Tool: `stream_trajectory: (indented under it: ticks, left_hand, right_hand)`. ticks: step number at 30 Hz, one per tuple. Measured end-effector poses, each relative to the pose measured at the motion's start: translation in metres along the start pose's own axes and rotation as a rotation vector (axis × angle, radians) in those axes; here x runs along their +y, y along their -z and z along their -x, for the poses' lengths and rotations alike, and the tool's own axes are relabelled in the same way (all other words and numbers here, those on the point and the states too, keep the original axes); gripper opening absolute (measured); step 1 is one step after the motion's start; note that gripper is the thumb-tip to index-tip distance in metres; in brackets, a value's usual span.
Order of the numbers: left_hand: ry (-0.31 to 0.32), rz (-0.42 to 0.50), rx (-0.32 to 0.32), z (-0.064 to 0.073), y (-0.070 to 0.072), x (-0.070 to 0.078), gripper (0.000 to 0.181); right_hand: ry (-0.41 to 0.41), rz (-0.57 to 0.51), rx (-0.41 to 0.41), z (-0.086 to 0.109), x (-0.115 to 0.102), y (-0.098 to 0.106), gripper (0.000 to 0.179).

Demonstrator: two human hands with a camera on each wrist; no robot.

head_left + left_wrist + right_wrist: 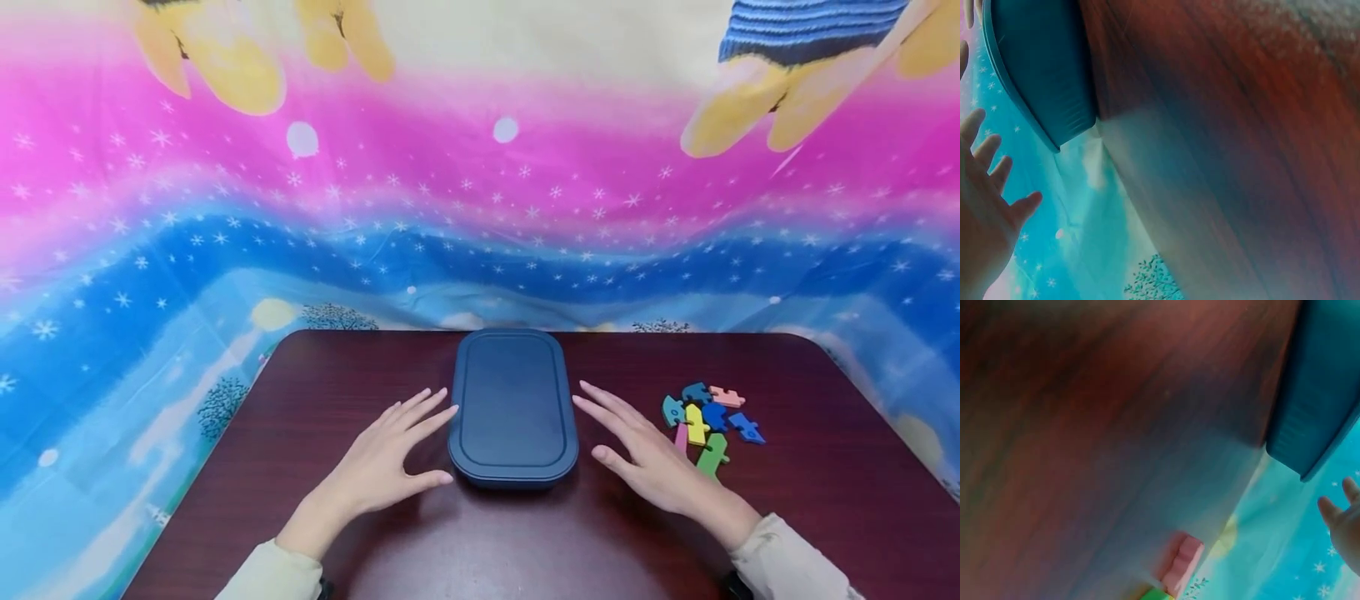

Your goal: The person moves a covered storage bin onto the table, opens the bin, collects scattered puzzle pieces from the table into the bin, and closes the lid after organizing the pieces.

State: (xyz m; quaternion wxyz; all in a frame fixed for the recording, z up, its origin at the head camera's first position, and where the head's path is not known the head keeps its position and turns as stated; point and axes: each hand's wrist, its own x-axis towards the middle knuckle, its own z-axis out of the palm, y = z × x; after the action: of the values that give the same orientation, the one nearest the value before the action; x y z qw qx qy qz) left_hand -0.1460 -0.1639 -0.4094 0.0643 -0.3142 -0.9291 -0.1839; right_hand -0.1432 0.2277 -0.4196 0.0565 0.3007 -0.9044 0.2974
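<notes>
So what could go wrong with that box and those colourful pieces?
The right hand is close to the colourful pieces, so swinging outward might scatter them. The dark blue box sits near the far edge of the table, so a forward push could send it over.

Head view bright; glare midway between side edges of table (247,450), soft shadows below left hand (378,467), right hand (660,467). Wrist views dimmer, blurred.
</notes>
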Motion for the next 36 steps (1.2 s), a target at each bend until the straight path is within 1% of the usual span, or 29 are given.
stream_trajectory:
  ticks: [4, 8, 13, 18, 23, 31, 34, 36]
  left_hand:
    - [0.009, 0.099, -0.02, -0.002, -0.003, 0.001, 0.084]
    - [0.009, 0.173, -0.049, -0.004, -0.008, 0.004, 0.086]
    - [-0.005, 0.199, -0.072, -0.012, -0.014, 0.006, 0.086]
    - [-0.012, 0.166, -0.105, -0.02, -0.015, 0.005, 0.088]
    - [-0.025, 0.156, -0.114, -0.022, -0.017, 0.002, 0.085]
    - [-0.03, 0.215, -0.1, -0.024, -0.017, 0.003, 0.073]
    - [-0.022, 0.246, -0.09, -0.025, -0.017, 0.004, 0.066]
    - [-0.011, 0.282, -0.08, -0.025, -0.017, 0.005, 0.058]
  right_hand:
    - [-0.002, -0.095, -0.027, -0.001, 0.0, -0.004, 0.067]
    - [0.011, -0.147, -0.052, 0.0, -0.002, -0.008, 0.067]
    - [0.015, -0.171, -0.062, -0.001, -0.003, -0.008, 0.068]
    - [0.025, -0.169, -0.089, -0.006, -0.002, -0.008, 0.072]
    - [0.049, -0.154, -0.095, -0.009, 0.0, -0.01, 0.07]
    - [0.051, -0.115, -0.094, -0.013, 0.0, -0.015, 0.058]
    - [0.078, -0.108, -0.071, -0.015, 0.0, -0.016, 0.052]
    - [0.111, -0.099, -0.048, -0.016, 0.0, -0.017, 0.047]
